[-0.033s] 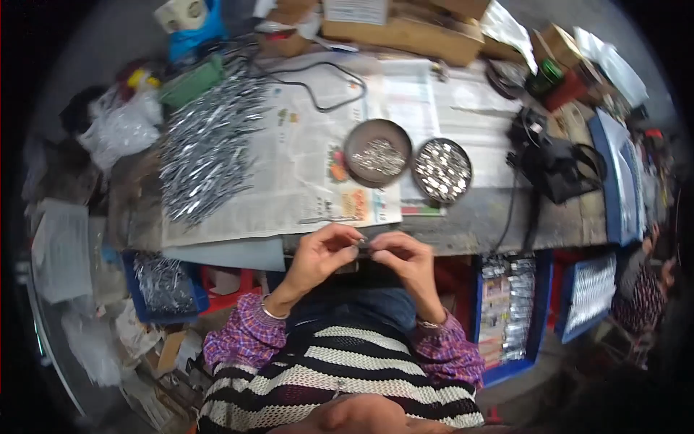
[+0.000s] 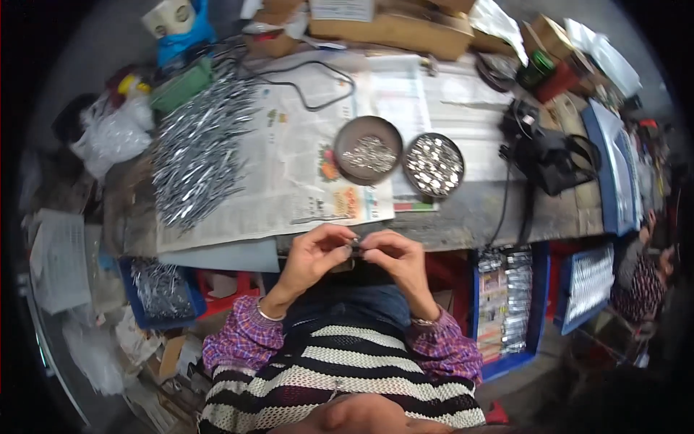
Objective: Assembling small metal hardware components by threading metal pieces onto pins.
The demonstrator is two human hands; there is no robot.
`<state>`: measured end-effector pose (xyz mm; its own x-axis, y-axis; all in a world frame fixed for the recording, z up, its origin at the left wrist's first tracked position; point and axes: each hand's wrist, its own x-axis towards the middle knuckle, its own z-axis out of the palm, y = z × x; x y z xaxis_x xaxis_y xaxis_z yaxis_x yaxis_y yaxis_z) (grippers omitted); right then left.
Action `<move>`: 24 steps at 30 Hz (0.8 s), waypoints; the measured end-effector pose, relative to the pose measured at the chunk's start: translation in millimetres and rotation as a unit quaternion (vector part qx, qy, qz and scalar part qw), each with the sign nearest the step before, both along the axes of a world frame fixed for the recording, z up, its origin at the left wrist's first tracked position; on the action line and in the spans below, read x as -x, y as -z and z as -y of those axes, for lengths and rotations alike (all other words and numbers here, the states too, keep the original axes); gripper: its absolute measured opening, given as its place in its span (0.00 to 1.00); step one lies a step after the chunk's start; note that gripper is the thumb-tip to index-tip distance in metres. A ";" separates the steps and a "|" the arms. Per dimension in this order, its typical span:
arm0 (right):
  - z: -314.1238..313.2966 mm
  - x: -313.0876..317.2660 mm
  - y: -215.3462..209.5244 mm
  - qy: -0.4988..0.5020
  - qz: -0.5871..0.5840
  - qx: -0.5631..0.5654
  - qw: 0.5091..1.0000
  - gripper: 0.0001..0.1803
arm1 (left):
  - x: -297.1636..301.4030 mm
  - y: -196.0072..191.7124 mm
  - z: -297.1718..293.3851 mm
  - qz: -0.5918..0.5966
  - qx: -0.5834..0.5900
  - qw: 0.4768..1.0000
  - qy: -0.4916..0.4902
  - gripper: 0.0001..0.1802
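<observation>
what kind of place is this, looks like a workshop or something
Probably a small assembly workbench. A big heap of shiny metal pieces lies on newspaper, two round dishes hold small metal parts, and both hands pinch a tiny part at the bench edge.

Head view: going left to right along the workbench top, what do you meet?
White plastic bag → heap of shiny metal pieces → newspaper → brown dish of small metal parts → second round dish of small metal parts → black strapped device.

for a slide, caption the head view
Both hands pinch a small dark part at the bench edge, near two dishes of metal bits.
</observation>
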<state>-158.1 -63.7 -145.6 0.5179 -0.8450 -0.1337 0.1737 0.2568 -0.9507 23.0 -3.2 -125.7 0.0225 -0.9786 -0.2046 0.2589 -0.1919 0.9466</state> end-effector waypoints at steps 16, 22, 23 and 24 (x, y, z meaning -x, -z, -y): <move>-16.9 -3.7 3.0 0.057 0.095 -0.112 0.988 0.07 | 10.5 7.1 -2.7 0.113 0.053 0.991 0.040 0.12; -19.1 -6.5 9.6 0.081 0.108 -0.101 0.986 0.08 | 9.8 0.4 -1.6 0.157 0.114 0.980 0.030 0.13; -19.3 -7.2 10.1 0.086 0.111 -0.089 0.986 0.09 | 8.9 0.5 -1.7 0.156 0.115 0.980 0.037 0.13; -19.6 -8.4 10.8 0.084 0.111 -0.089 0.986 0.09 | 8.6 0.6 -1.7 0.156 0.116 0.980 0.036 0.13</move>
<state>-149.8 -44.1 -156.5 0.4052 -0.8951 -0.1861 0.4268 0.3652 -0.8273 14.4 -1.5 -126.4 -0.0213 -0.9994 0.0289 -0.0555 0.0301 0.9980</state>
